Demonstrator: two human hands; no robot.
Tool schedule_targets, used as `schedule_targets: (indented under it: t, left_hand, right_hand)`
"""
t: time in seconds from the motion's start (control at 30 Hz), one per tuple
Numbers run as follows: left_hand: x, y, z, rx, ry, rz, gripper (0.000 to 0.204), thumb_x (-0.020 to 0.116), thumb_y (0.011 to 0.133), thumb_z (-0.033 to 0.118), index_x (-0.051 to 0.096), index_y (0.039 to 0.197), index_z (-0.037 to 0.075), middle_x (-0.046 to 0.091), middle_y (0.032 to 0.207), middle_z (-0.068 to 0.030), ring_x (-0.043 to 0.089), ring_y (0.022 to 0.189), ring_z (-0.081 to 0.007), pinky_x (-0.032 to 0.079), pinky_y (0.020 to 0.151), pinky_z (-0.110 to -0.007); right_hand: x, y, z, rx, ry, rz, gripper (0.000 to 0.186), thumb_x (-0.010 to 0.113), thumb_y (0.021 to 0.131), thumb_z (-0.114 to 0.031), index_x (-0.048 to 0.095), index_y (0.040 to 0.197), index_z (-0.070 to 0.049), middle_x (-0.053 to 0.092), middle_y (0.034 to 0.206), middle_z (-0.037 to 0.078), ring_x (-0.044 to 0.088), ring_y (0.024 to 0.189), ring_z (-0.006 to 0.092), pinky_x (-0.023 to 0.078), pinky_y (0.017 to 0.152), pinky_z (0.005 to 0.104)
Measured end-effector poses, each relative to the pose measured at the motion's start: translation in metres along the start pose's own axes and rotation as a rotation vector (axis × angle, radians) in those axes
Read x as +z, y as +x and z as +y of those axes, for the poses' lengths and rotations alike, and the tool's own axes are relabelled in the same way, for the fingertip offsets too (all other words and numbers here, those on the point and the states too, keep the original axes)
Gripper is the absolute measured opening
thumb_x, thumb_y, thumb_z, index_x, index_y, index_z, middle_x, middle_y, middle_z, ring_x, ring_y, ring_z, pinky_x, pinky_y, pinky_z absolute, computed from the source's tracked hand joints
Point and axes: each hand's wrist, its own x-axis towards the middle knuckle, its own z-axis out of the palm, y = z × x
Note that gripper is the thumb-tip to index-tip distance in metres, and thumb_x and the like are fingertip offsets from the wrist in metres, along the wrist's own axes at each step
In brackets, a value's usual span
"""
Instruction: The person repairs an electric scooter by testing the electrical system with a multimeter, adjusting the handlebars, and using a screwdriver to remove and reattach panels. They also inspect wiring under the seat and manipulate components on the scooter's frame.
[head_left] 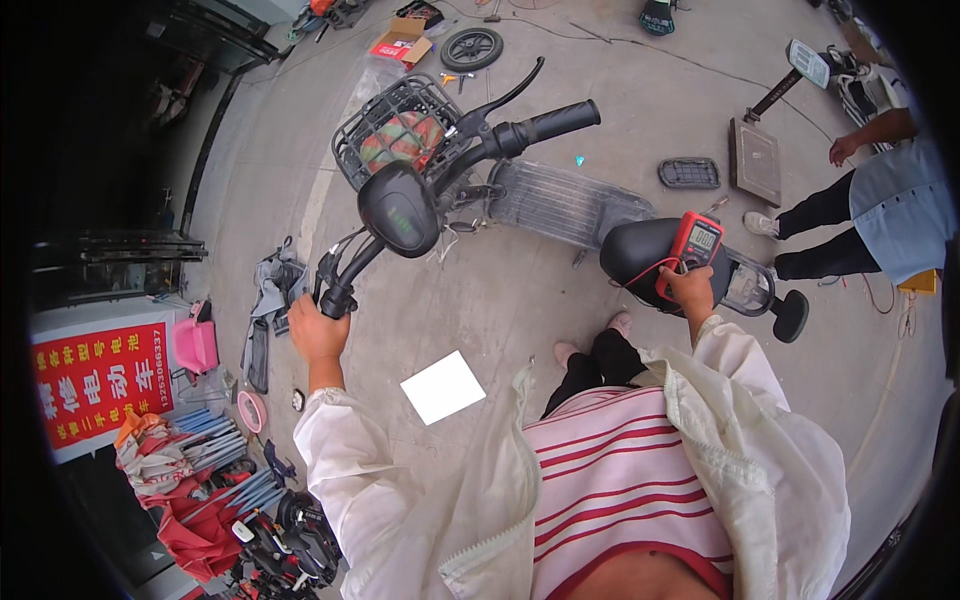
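Concrete [540, 290] beneath multimeter [699, 240] in right grip [690, 288]

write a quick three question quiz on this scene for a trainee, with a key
1. What does the person's right grip hold?
2. True or false: the front basket has a red-and-green bundle in it.
3. Where is the person's left grip?
A) on the seat
B) at one end of the handlebar
C) inside the front basket

Key:
1. A red digital multimeter
2. True
3. B
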Motion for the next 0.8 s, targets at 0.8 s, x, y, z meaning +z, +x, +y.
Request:
schedule_targets:
  t: [0.8]
  left_hand:
    - [-0.002,0.008,-0.014,0.069,0.018,0.046,0.046,0.079,0.066,0.034,0.054,0.089,0.004,0.059,0.09,-0.0158,0.059,0.09,-0.0378,0.05,0.076,-0.047]
  right_hand:
    - [-0.004,-0.105,0.016,-0.21,0.826,-0.558,0.08,0.081,0.075,-0.035,0.039,0.133,0.002,0.056,0.071,0.002,0.044,0.045,0.0073,0.034,0.039,0.0234]
